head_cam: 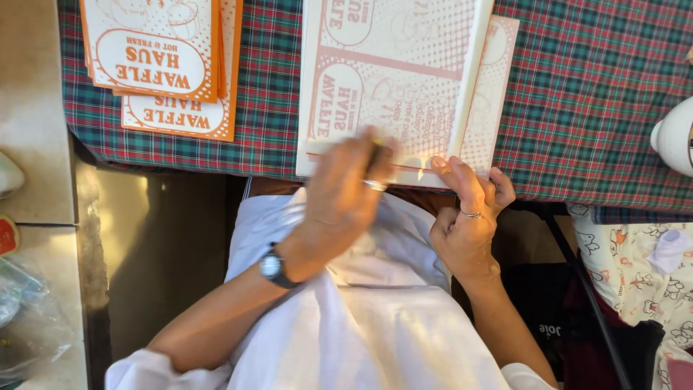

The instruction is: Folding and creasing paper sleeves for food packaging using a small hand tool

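Pressing the near edge of a pale flat paper sheet (390, 79) on a plaid tablecloth (592, 94), right hand (469, 217) fingers together, left hand (346, 191) blurred, perhaps pinching it, orange-printed stack (162, 58) well apart.

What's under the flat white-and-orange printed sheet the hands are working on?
The printed sheet lies on a plaid tablecloth. A second printed piece sticks out beneath its right edge. The left hand and right hand cover the near edge; the table itself is hidden.
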